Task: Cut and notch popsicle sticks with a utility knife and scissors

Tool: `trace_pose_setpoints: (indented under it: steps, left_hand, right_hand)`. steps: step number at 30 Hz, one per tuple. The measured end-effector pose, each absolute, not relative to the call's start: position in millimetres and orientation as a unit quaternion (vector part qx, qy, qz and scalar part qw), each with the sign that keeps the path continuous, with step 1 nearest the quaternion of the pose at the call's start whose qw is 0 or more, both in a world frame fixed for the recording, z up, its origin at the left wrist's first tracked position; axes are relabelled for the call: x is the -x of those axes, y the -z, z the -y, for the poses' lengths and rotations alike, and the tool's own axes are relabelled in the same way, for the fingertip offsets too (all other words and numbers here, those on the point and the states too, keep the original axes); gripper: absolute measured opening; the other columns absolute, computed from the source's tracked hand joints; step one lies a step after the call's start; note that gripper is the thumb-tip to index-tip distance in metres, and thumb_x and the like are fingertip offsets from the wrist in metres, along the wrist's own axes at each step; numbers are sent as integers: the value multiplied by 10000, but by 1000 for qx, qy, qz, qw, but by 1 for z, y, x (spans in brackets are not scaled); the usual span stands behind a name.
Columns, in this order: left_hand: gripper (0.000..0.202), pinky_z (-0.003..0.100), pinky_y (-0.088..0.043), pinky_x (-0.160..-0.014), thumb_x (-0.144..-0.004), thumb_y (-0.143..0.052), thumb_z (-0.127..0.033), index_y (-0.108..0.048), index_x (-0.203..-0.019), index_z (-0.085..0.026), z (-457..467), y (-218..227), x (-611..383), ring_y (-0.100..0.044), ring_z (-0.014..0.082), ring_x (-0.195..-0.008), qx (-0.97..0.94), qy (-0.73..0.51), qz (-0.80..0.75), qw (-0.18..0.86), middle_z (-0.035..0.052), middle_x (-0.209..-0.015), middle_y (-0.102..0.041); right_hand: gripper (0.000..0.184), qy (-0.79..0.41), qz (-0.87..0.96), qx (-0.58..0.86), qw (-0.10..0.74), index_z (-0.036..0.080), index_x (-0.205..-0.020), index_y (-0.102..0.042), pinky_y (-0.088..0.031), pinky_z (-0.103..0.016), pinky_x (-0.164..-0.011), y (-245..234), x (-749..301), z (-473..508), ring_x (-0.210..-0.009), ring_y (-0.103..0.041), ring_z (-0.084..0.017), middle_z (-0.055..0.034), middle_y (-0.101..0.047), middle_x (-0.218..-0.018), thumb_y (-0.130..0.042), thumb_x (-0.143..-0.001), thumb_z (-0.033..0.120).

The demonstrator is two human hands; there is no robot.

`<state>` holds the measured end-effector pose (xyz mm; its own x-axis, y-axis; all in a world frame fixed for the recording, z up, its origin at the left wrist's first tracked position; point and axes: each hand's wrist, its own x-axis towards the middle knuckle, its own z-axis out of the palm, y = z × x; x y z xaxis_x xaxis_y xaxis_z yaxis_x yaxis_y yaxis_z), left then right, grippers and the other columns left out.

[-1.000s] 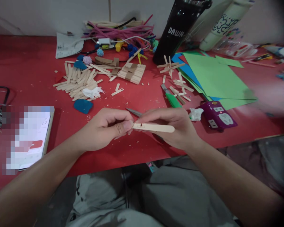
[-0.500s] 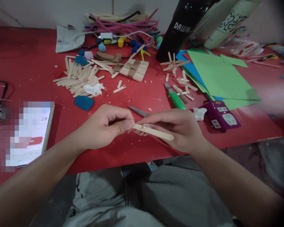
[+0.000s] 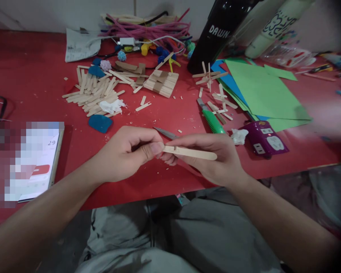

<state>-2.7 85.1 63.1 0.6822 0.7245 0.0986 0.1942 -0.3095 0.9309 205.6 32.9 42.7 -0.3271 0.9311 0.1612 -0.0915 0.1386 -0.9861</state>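
Observation:
A wooden craft stick (image 3: 196, 152) with a small notch cut near its left part is held above the front of the red table. My left hand (image 3: 130, 153) is closed, pinching the stick's left end between thumb and fingers. Behind and beneath the stick, my right hand (image 3: 216, 151) has its fingers curled against it near the notch; its fingertips are partly hidden. A pointed metal blade (image 3: 165, 132) lies on the table just beyond, its other end hidden by my right hand. A green-handled craft knife (image 3: 212, 120) lies behind the right hand.
A heap of craft sticks (image 3: 95, 89) and a bundled stack (image 3: 163, 83) lie at the back. On the left is a phone (image 3: 36, 163). Purple power adapter (image 3: 268, 138), crumpled tissue (image 3: 239, 136), coloured paper (image 3: 269, 91) and a black bottle (image 3: 216, 36) stand or lie rightward.
The craft stick has turned slightly, its right end rising and shifting right, with the notched face showing more. Both hands keep nearly the same place.

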Motion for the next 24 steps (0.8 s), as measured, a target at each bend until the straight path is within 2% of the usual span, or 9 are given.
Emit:
trace_pose_setpoints:
  steps: [4,7,12,16,20,24]
  left_hand:
    - [246,195,-284,-430,-867,-533,-176,-545,-622,-187,-84,-65,3,-346,68,-448,-756,-246,-299,528,-67,-500,-422]
    - [262,196,-295,-433,-859,-525,-166,-507,-599,-190,-84,-67,2,-340,69,-440,-758,-233,-299,531,-67,-494,-407]
    - [266,194,-300,-431,-859,-515,-170,-513,-593,-189,-85,-67,2,-329,69,-437,-766,-216,-291,531,-67,-490,-402]
    - [236,194,-294,-436,-852,-516,-193,-545,-618,-188,-85,-65,3,-339,73,-450,-777,-209,-321,501,-65,-496,-409]
    - [217,195,-316,-459,-870,-540,-270,-613,-685,-183,-87,-61,6,-399,81,-486,-790,-231,-371,430,-54,-532,-469]
    - [231,212,-338,-472,-878,-581,-309,-653,-703,-177,-92,-57,13,-434,91,-513,-778,-273,-409,390,-34,-557,-514]
  right_hand:
    - [276,-556,600,345,461,328,-1050,-805,-648,-240,-774,-42,-207,-34,-813,-781,-143,25,-814,-923,-731,-877,125]
    - [235,-533,606,369,462,341,-990,-814,-638,-248,-736,-42,-208,-35,-769,-772,-146,29,-812,-900,-756,-863,152]
    - [112,-484,658,403,414,303,-922,-807,-586,-278,-642,-44,-208,-35,-741,-747,-175,1,-798,-840,-749,-871,222]
    - [89,-453,693,402,391,247,-948,-774,-569,-265,-651,-46,-212,-40,-733,-733,-161,-9,-791,-853,-698,-902,248]
    - [158,-308,767,496,266,189,-924,-736,-519,-265,-656,-50,-233,-49,-721,-686,-155,-40,-763,-834,-580,-904,195]
    - [219,-172,783,590,97,184,-955,-711,-500,-346,-678,-49,-257,-49,-772,-670,-223,-101,-729,-931,-585,-894,353]
